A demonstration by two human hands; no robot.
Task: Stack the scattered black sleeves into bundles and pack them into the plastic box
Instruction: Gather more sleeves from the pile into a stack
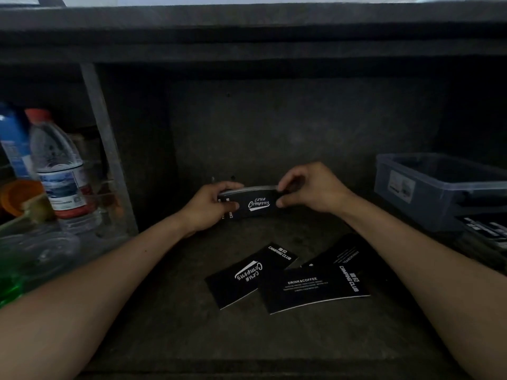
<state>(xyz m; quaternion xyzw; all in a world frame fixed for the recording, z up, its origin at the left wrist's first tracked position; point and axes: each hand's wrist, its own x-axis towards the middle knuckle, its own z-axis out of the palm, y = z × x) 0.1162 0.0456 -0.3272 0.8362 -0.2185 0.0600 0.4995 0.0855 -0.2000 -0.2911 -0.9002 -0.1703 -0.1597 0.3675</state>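
You are squaring a bundle, the fingers of your left hand and right hand pinching its ends; next, likely, gather the loose sleeves nearer you.

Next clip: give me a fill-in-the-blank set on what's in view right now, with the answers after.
1. The left hand and right hand grip a bundle printed "Club ____".
2. ____ loose sleeves lie on the surface, nearer the person.
3. The plastic box stands on the person's ____ side.
4. The clear bottle has a ____ cap.
Missing words: Camping; three; right; red.
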